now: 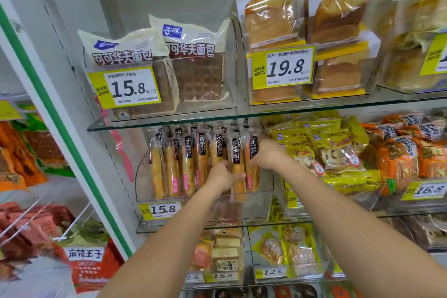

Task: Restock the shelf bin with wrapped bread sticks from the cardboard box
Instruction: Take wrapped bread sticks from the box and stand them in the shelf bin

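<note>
Two hands among upright bread sticks in the shelf bin.

The left hand [221, 174] curls round a clear-wrapped golden bread stick [238, 176] with a black label, thumb across its front. The right hand [267, 155] appears to grip the rightmost stick [251, 172], though its fingers merge with the dark label and are hard to make out. Both sticks stand with the row of like sticks [179, 167] inside the clear plastic shelf bin [264, 203], whose lower front is blurred by glare. The glass shelf [169, 123] above cuts off the wrapper tops. A yellow price tag [160, 210] below reads 15.8.
</note>
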{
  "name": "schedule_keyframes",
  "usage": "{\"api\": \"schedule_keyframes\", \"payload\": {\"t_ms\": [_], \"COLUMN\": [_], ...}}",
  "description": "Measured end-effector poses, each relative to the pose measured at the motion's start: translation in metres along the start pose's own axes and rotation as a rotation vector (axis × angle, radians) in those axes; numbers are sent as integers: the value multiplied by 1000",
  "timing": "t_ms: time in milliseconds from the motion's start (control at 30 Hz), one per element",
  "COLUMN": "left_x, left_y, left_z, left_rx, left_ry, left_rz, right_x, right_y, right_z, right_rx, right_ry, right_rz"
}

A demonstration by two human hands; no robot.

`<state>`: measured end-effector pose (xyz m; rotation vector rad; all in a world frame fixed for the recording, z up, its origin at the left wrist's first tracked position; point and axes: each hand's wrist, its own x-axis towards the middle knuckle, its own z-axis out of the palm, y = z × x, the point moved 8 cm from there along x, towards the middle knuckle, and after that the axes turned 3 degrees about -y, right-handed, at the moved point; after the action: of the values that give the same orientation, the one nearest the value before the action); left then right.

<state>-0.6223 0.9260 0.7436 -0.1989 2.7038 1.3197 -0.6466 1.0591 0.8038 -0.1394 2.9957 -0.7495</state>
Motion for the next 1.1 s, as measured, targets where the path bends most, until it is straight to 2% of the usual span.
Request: {"api": "schedule_keyframes", "payload": {"t_ms": [133, 233, 367, 567, 667, 767, 833, 900, 967, 1033, 1100], "left_x": [8, 9, 12, 6, 5, -1, -14, -37, -69, -100, -123], "left_y": [1, 2, 2, 1, -2, -2, 4, 16, 22, 9, -20], "left_z": [0, -3, -4, 0, -5, -12, -19, -26, -26, -12, 11], "left_rx": [101, 139, 132, 307, 427, 421, 345, 209, 88, 2, -57], "left_ry": [47, 97, 112, 38, 26, 63, 121, 216, 268, 221, 134], "left_rz": [-6, -15, -14, -14, -33, -16, 61, 228, 404, 485, 487], "right_x": [7, 11, 15, 19, 17, 9, -4, -24, -51, -84, -116], "right_y": [5, 3, -6, -11, -11, -12, -12, -9, -5, 0, 9], "right_z": [-7, -10, -10, 13, 16, 10, -2, -14, -21, -16, 4], "right_rx": [100, 113, -77, -302, -302, -287, -191, -17, 60, 93, 72], "right_ry": [97, 147, 98, 76, 89, 144, 233, 332, 406, 432, 412], "right_rz": [77, 55, -3, -49, -57, -81, -114, -179, -230, -281, -312]}}
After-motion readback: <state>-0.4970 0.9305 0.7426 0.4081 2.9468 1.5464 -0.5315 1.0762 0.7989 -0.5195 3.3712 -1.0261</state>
